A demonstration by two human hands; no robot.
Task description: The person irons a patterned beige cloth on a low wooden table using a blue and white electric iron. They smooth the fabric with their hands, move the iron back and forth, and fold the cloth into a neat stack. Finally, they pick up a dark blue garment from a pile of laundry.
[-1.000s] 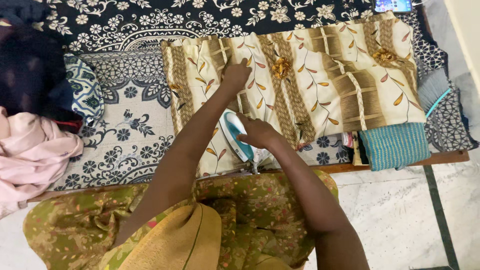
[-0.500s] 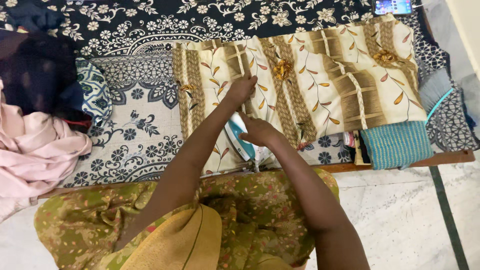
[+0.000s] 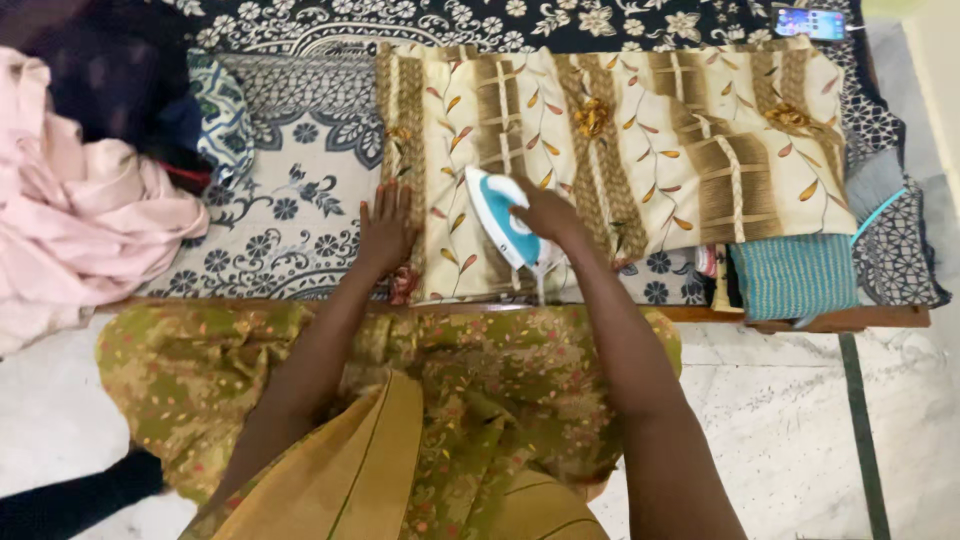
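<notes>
Right hand grips the handle of a blue-and-white iron, fingers wrapped tight around it. The iron sits flat on a cream cloth with a brown band and leaf pattern, near the cloth's left end and toward the near edge, its tip aimed up and left.

Left hand lies palm down, fingers spread and flat, on the left border of the same cloth, just beside the iron but not touching it. Part of the hand overlaps onto the navy-and-white floral sheet that covers the bench.

The cloth is spread across the middle and right of the bench, folded in layers, reaching almost to the far edge.

At the left end, a heap of pink fabric with a dark bundle behind it. At the right near corner, a folded teal knit piece sits under the cloth's edge. A phone lies at the far right corner, screen lit.

The person wears a green patterned garment with a mustard drape. Pale stone floor below.
</notes>
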